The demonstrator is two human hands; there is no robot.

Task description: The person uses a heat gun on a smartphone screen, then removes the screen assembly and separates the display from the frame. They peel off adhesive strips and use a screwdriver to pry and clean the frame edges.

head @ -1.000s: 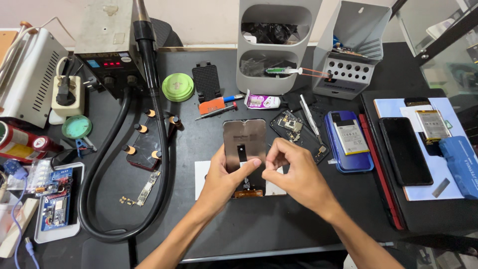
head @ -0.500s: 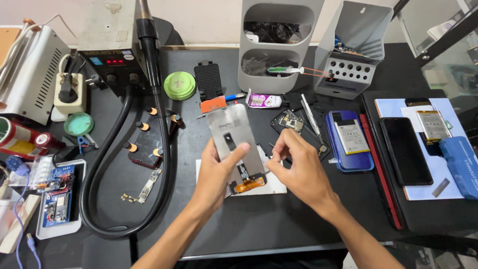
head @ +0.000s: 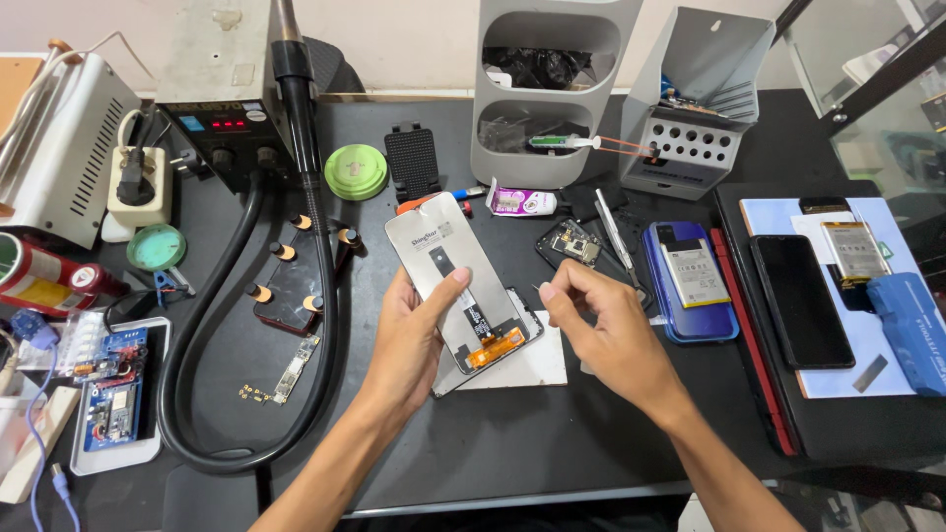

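Note:
My left hand (head: 414, 335) holds a grey phone display panel (head: 448, 266) tilted up off the mat, back side towards me, its orange flex connector (head: 496, 347) at the lower end. Under it lies a phone frame (head: 522, 320) on a white sheet (head: 527, 366). My right hand (head: 606, 330) hovers just right of the panel, fingertips pinched together near the frame's edge; whether something tiny sits between them I cannot tell.
A hot-air station (head: 222, 89) with a thick black hose (head: 187, 394) stands at left. Tweezers (head: 616, 236), a small circuit board (head: 572, 241), a blue phone with battery (head: 690, 281), a black phone (head: 800, 300) and grey organiser bins (head: 552, 89) lie around.
The left hand has lifted the display panel off the frame and tilted it up and to the left. The right hand drew back slightly to the right.

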